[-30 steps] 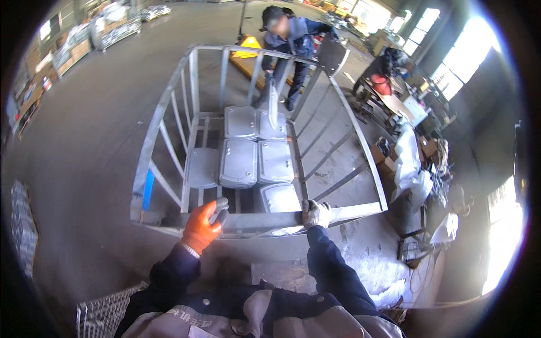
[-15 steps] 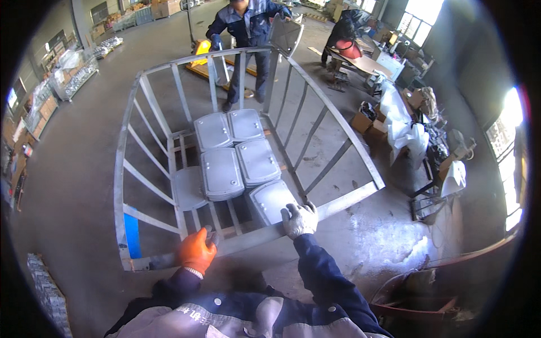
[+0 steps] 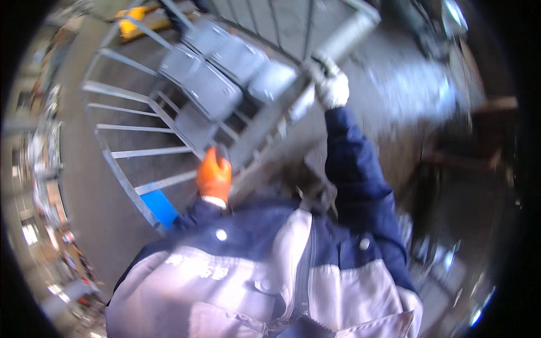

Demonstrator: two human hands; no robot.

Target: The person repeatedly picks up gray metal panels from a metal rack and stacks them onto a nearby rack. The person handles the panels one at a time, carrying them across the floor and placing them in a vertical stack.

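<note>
A grey metal cage (image 3: 147, 128) with a barred frame stands in front of me, its near top rail (image 3: 352, 35) running diagonally across the view. My left hand (image 3: 214, 176), in an orange glove with dark fingertips, is curled on this rail toward its left end. Farther right along it, my right hand (image 3: 331, 87) in a whitish glove has its fingers bent over the same rail. Inside the cage lie stacks of flat grey panels (image 3: 212, 90) with rounded corners. One lower panel (image 3: 194, 125) sits nearest my left hand. Motion blur softens the fingers.
A blue plate (image 3: 159, 207) is fixed at the cage's near left corner. Beyond the cage are a yellow pallet truck (image 3: 131, 23) and another person's dark trouser leg (image 3: 179, 17). Blurred boxes and goods (image 3: 53, 191) line the left side. A reddish-brown object (image 3: 465, 155) stands at right.
My view has tilted down and turned, so the cage appears rotated and higher. The other person's upper body has left the picture. Both hands remain on the rail.
</note>
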